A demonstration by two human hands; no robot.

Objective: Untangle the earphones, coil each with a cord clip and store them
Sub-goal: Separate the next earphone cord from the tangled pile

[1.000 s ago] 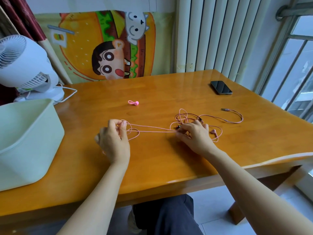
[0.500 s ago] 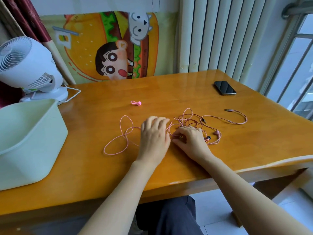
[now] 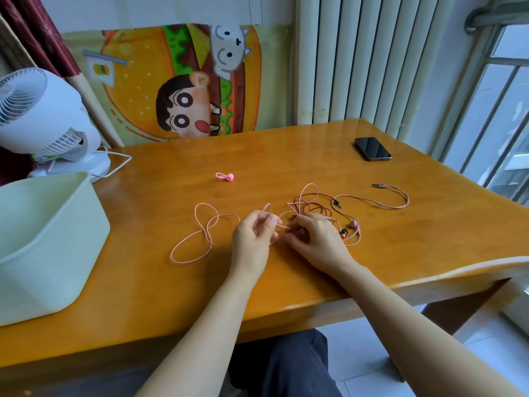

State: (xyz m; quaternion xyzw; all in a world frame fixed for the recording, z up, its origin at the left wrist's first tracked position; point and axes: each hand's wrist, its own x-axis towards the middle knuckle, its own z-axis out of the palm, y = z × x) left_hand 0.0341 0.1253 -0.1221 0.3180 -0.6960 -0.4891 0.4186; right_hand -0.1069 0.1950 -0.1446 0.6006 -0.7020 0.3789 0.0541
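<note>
Near the middle of the table, I am pinching one pink strand of the earphones in my left hand and gripping the knot with the curled fingers of my right hand. I am judging that feeding slack gently, not tugging, is the safest way.

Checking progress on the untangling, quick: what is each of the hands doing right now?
Left hand: closed, pinching the pink cord.
Right hand: closed, pinching the same cord at the tangle.
</note>
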